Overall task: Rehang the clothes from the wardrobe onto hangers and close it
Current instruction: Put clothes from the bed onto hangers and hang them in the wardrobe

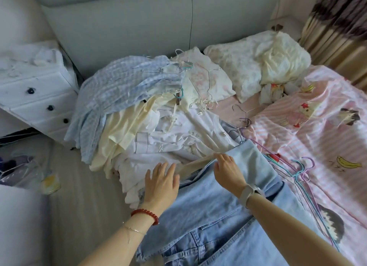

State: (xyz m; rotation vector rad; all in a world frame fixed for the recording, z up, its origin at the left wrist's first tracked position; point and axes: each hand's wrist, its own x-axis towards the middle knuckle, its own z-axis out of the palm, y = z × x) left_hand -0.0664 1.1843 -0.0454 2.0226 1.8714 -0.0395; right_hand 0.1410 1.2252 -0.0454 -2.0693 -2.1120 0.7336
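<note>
The bed (327,146) carries a heap of clothes (139,111), thin, soft and light. Nearer lie pale denim jeans (228,196), heavier and stiffer; best taken at the waistband. Thin wire hangers (297,172) lie beside them. Left hand (161,179) rests flat, fingers straight; right hand (228,169) pinches the jeans' fold.

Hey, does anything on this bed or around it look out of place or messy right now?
Yes. Clothes sit in a rumpled heap spilling over the bed's edge, loose wire hangers lie tangled on the pink quilt, and a jar sits on the floor beside the bed.
</note>
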